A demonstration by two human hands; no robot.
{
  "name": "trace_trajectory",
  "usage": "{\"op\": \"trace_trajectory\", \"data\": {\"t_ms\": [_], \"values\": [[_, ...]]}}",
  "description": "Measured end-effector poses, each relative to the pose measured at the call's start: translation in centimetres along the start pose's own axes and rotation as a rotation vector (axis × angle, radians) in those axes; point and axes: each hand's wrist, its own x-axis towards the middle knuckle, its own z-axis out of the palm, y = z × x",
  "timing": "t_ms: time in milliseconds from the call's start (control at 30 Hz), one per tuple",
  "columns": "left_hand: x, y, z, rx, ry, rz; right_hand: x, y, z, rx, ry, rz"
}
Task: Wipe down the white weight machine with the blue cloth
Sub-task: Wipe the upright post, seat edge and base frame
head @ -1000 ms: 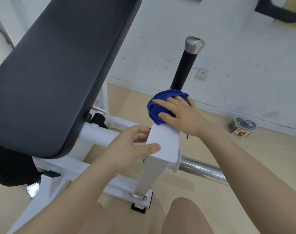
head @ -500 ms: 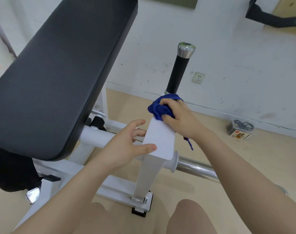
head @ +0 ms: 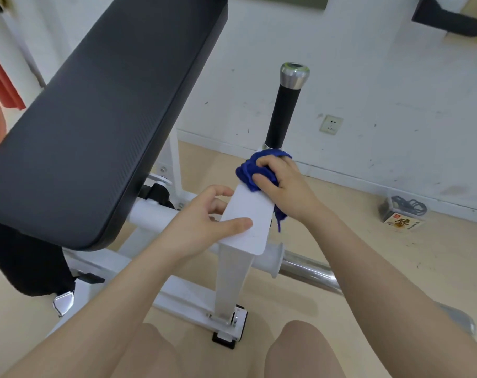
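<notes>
A: We begin at the left. The big black pad fills that side, tilted up toward the far wall. Do we wipe it?

B: I think no. The task is the white weight machine; the pad is only a part that sits on it. Next to the pad, a white tube runs to the right and meets the white plate on top of the post.

A: And the left hand?

B: It grasps the near left edge of the plate, thumb on top and fingers curled at the side. In my opinion this is good: it steadies the post so that the wiping push does not rock it.

A: Then the cloth.

B: The cloth is bunched at the far end of the plate, just below the black handle. The right hand is clenched around it and presses it down; a loose end hangs at the right side of the plate.

A: How to do this step well?

B: I would flatten the cloth a little, so that more of it touches, and pull it in one long stroke toward the near edge. The left thumb should lift when the cloth arrives. The hanging end could catch on the corner, so better tuck it in. After that, probably the sides of the post and the silver bar at the right.
</notes>
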Motion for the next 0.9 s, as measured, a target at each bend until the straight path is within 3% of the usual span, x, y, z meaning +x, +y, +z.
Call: {"op": "trace_trajectory", "data": {"t_ms": [167, 300, 367, 667, 833, 900], "values": [[-0.1, -0.3, 0.0, -0.025, 0.069, 0.024, -0.6, -0.8, 0.0, 0.094, -0.003, 0.084], [0.3, -0.4, -0.5, -0.036, 0.029, 0.005, -5.8, -1.4, 0.4, 0.192, -0.073, -0.109], [0.2, -0.4, -0.8, -0.064, 0.002, -0.018, -5.9, -1.1, 0.1, 0.217, -0.108, -0.089], [-0.6, -1.0, -0.3, -0.037, -0.029, 0.067, 0.5, 0.6, -0.1, 0.003, -0.010, 0.070], [0.6, -1.8, -1.2, -0.056, -0.022, -0.065, -6.8, -2.0, -0.5, 0.003, -0.063, -0.249], [0.4, -1.7, -0.9, -0.055, -0.018, -0.030, -8.2, -2.5, -0.7, 0.030, -0.132, -0.320]]}}
